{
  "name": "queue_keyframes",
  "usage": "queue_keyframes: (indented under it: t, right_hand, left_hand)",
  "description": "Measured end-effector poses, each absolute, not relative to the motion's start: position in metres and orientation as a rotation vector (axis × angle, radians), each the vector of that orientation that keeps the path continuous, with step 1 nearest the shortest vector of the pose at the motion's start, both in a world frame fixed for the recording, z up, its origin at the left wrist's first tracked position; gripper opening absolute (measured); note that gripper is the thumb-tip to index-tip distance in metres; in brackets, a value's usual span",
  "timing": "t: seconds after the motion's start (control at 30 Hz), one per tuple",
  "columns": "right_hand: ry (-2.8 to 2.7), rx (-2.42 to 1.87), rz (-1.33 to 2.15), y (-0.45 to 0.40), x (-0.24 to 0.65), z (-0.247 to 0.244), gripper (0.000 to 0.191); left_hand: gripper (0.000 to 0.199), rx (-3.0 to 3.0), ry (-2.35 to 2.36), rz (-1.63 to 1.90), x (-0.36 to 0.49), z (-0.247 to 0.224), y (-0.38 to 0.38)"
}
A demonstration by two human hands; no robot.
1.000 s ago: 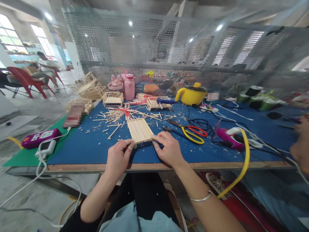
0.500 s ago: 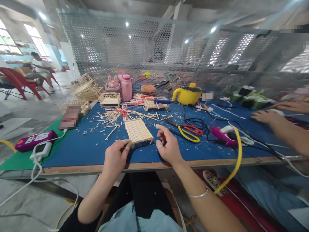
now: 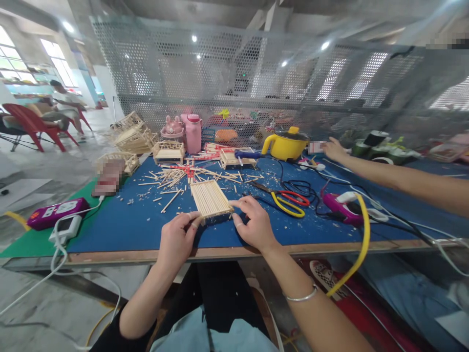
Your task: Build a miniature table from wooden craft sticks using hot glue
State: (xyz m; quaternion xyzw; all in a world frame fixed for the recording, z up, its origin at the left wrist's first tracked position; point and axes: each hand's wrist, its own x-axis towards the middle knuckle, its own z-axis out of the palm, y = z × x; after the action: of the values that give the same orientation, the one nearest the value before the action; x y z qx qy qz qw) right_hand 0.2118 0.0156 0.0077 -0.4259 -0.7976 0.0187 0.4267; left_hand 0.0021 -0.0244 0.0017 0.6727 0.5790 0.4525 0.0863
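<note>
A small flat panel of pale wooden sticks point(image 3: 210, 198), laid side by side, rests on the blue mat in front of me. My left hand point(image 3: 180, 233) pinches its near left corner between thumb and fingers. At the near right corner, my right hand point(image 3: 252, 222) has its thumb and index finger closed on the panel's edge. Beyond the panel lie loose wooden sticks point(image 3: 170, 176) in a scattered pile. Scissors point(image 3: 286, 200) with one red and one yellow handle lie to the right of my right hand.
Behind stand small stick-built furniture pieces point(image 3: 168, 152), a blue glue gun point(image 3: 247, 154), a pink flask point(image 3: 193, 134) and a yellow pot point(image 3: 287, 145). A purple power strip point(image 3: 340, 208) with cables sits right. A phone point(image 3: 109, 177) leans left. A co-worker's arm point(image 3: 395, 178) reaches in.
My right hand has moved left from beside the panel onto its near right corner, fingers closing there. My left hand keeps its hold. The co-worker's arm now stretches toward the back.
</note>
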Motion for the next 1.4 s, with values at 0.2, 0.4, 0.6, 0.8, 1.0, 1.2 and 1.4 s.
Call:
queue_keyframes:
  t: [0.2, 0.4, 0.6, 0.8, 1.0, 1.2, 1.4]
  right_hand:
    - [-1.978, -1.065, 0.032, 0.019, 0.211, 0.008, 0.015]
    - [-1.983, -1.064, 0.069, 0.020, 0.211, 0.009, 0.017]
    - [-2.006, -1.073, 0.076, 0.020, 0.210, 0.008, 0.012]
    - [-1.953, -0.949, 0.029, 0.014, 0.215, 0.016, 0.011]
    - [-2.143, -0.717, -0.174, -0.032, 0.204, 0.040, 0.013]
    - [-2.193, -0.879, -0.101, -0.025, 0.235, 0.046, 0.031]
    - [-2.185, -2.095, -0.051, 0.063, 0.338, 0.052, 0.045]
  left_hand:
    - [0.019, 2.003, 1.727, 1.342, 0.002, 0.002, -0.025]
    - [0.018, 2.010, 1.711, 1.346, 0.003, 0.003, -0.026]
    - [0.019, 1.975, 1.687, 1.325, 0.004, 0.004, -0.025]
    - [0.020, 2.050, 1.669, 1.405, 0.002, 0.007, -0.033]
    - [0.045, 2.423, 1.553, 1.210, 0.011, 0.026, -0.067]
    - [0.024, 2.103, 1.319, 0.939, 0.022, 0.020, -0.066]
    - [0.032, 1.563, 1.151, 1.126, 0.028, 0.018, -0.040]
